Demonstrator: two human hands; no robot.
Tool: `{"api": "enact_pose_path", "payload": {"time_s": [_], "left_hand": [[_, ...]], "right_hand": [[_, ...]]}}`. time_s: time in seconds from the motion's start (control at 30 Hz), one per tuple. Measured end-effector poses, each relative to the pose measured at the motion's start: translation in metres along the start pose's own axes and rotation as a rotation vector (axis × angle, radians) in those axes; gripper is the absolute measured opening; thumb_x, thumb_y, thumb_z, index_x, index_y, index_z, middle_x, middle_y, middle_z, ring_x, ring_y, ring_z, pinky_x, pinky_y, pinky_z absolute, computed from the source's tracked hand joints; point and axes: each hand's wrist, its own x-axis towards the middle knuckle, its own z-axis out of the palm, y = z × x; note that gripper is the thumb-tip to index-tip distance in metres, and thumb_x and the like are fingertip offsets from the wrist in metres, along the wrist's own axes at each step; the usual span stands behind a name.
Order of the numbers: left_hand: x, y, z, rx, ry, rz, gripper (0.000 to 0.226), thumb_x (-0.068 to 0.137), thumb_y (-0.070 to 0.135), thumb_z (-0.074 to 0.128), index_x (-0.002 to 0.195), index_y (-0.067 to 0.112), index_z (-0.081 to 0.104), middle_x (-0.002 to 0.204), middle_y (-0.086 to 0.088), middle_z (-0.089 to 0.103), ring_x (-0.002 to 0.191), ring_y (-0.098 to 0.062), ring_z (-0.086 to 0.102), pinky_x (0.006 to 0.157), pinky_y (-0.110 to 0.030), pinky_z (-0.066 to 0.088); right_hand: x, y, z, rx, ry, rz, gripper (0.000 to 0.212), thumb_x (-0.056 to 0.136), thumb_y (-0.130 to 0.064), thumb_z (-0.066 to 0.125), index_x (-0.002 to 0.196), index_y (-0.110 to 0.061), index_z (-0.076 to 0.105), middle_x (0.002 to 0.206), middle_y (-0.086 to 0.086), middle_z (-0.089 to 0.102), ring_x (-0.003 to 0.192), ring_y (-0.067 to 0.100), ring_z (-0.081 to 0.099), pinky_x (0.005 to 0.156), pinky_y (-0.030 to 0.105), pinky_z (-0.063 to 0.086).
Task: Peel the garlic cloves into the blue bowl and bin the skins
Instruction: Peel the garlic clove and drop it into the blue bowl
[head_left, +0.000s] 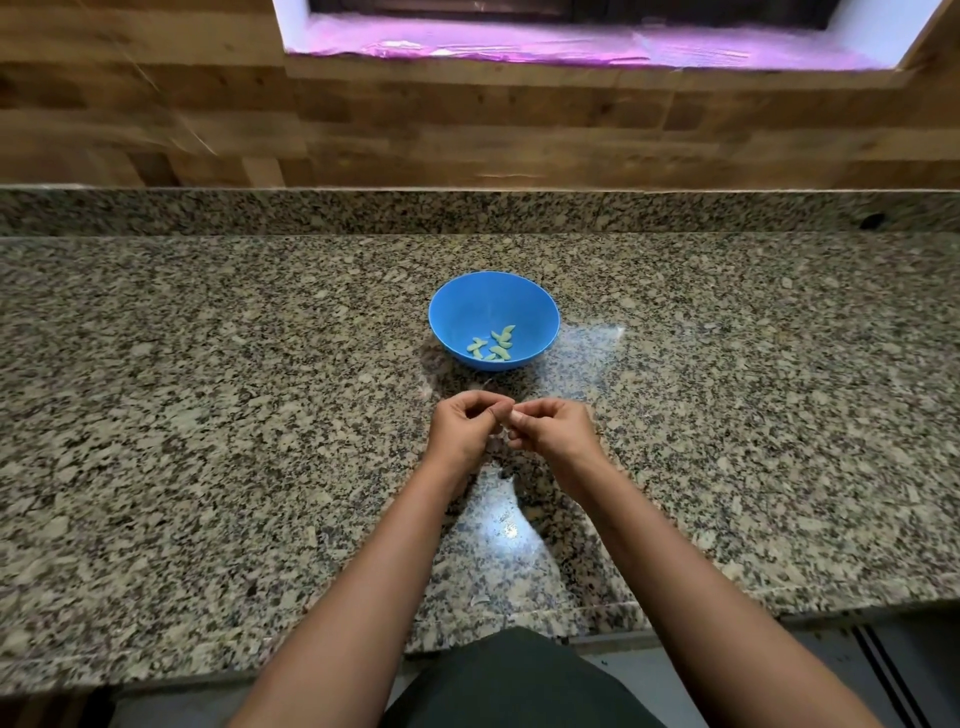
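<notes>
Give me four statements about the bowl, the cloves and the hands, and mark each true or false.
1. The blue bowl holds several peeled cloves. True.
2. The bowl stands on a cutting board. False: it stands directly on the granite counter.
3. The left hand and right hand meet at the fingertips, fingers curled. True.
4. Both hands are inside the bowl. False: they are over the counter, on the person's side of the bowl, and do not touch it.
</notes>
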Motion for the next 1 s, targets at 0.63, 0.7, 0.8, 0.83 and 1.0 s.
{"api": "enact_pose_path", "payload": {"time_s": [0.63,0.7,0.8,0.83,1.0], "left_hand": [[0.012,-0.013,-0.023,0.324,0.132,-0.033,0.017,0.088,0.000,0.060,0.103,0.003,0.067,0.093,-0.007,0.069,0.073,-0.011,0.062,0.066,-0.015,0.051],[0.010,-0.011,-0.024,0.496,0.168,0.022,0.020,0.088,0.004,0.061,0.106,0.006,0.067,0.102,-0.006,0.068,0.085,-0.013,0.062,0.074,-0.017,0.049],[0.003,-0.014,-0.024,0.599,0.223,0.094,0.029,0.089,0.006,0.060,0.118,0.006,0.061,0.114,-0.006,0.063,0.095,-0.013,0.058,0.080,-0.016,0.047],[0.000,-0.017,-0.025,0.624,0.242,0.120,0.031,0.089,0.006,0.059,0.120,0.006,0.059,0.118,-0.007,0.061,0.097,-0.013,0.057,0.082,-0.018,0.049],[-0.021,-0.043,-0.025,0.839,0.250,0.327,0.032,0.093,0.009,0.053,0.125,0.005,0.054,0.124,-0.009,0.053,0.109,-0.015,0.050,0.088,-0.016,0.041]], "right_hand": [[0.001,0.003,-0.017,-0.064,-0.030,0.050,0.013,0.091,0.002,0.054,0.078,0.001,0.057,0.074,0.013,0.058,0.060,0.019,0.057,0.055,0.024,0.056],[0.001,0.005,-0.020,-0.252,-0.016,0.022,0.009,0.090,0.000,0.056,0.081,0.000,0.059,0.077,0.012,0.062,0.060,0.018,0.060,0.061,0.030,0.056],[0.002,0.005,-0.021,-0.638,-0.008,-0.059,0.006,0.090,-0.006,0.057,0.088,-0.002,0.062,0.083,0.008,0.064,0.068,0.013,0.062,0.066,0.026,0.056],[0.002,0.005,-0.021,-0.761,-0.018,-0.089,0.007,0.090,-0.006,0.056,0.089,-0.002,0.062,0.087,0.008,0.064,0.074,0.013,0.063,0.071,0.028,0.057],[0.006,0.000,-0.015,-1.052,-0.055,-0.139,0.014,0.088,0.006,0.051,0.089,-0.003,0.062,0.095,0.011,0.064,0.090,0.021,0.062,0.084,0.037,0.054]]}}
